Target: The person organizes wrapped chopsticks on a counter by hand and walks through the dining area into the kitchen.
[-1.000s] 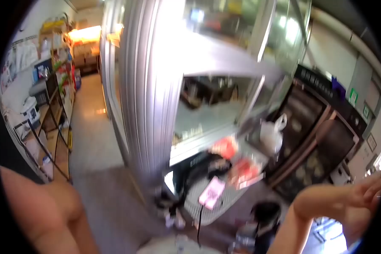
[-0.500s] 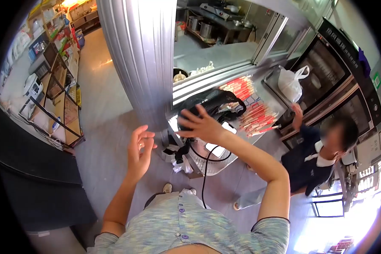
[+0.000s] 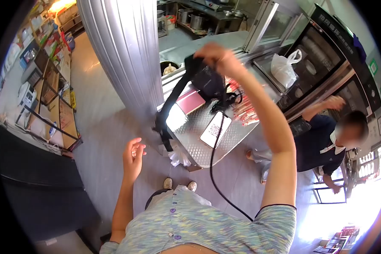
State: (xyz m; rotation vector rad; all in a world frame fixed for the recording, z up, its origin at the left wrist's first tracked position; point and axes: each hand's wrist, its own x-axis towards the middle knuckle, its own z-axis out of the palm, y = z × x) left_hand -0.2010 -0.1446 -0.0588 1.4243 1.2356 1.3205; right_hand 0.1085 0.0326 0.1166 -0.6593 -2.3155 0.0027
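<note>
My right hand [image 3: 218,59] is raised over the metal table, its fingers closed on the top of a black mesh bag [image 3: 207,84]. A wide black strap [image 3: 173,97] hangs from the bag down to the table's left corner. My left hand [image 3: 134,158] is held over the floor left of the table, fingers loosely bent and apart, with nothing in it. A thin black cable [image 3: 213,169] runs from beside the bag towards my right side. Below the bag lie a white card with a QR code [image 3: 216,129] and a pink box [image 3: 190,101].
Red-and-white paper-wrapped sticks [image 3: 245,112] lie on the metal table [image 3: 194,148]. A white plastic bag [image 3: 283,70] rests on a tray behind. A person in dark clothes [image 3: 317,139] stands at the right, one arm raised. A ribbed metal column [image 3: 122,55] and shelves [image 3: 51,89] are left.
My right hand has closed on the black mesh bag and lifted it, uncovering the pink box and more of the QR card. My left hand has lowered slightly. The person's raised hand has moved right.
</note>
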